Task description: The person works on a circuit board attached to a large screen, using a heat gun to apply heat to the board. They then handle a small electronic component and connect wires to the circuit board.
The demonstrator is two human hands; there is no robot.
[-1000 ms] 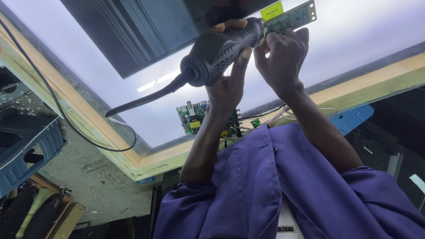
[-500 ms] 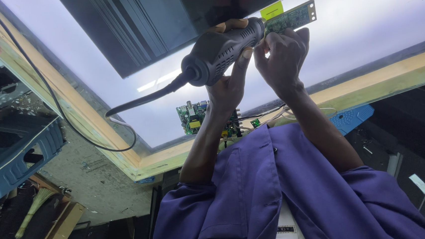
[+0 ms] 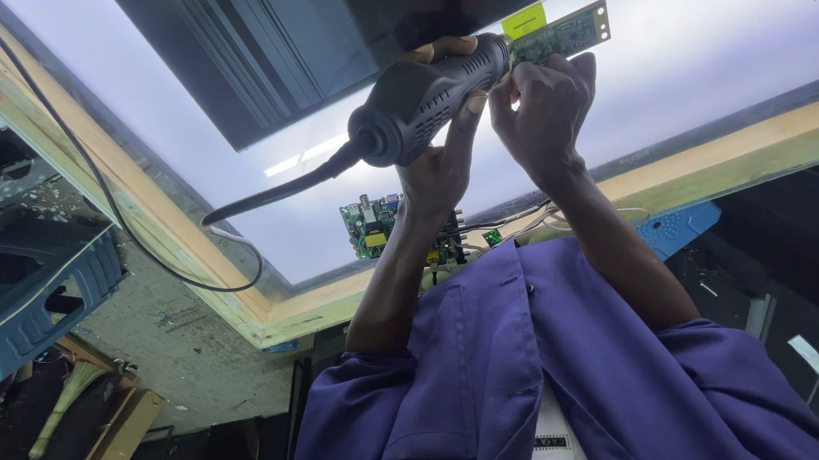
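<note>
- My left hand point(image 3: 438, 161) is wrapped tight around the black power tool point(image 3: 420, 104), whose nose meets the narrow green circuit strip point(image 3: 564, 32).
- My right hand point(image 3: 540, 110) pinches that strip from just below it.
- A second green board point(image 3: 371, 228) lies well below the strip (on the lit white panel point(image 3: 705, 56)).

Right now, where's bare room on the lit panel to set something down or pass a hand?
Free: the white surface right of the right hand, down to the wooden frame; also the white band between the dark panel and that frame, above the cord. Crowded: the green board and wires by the forearms.
</note>
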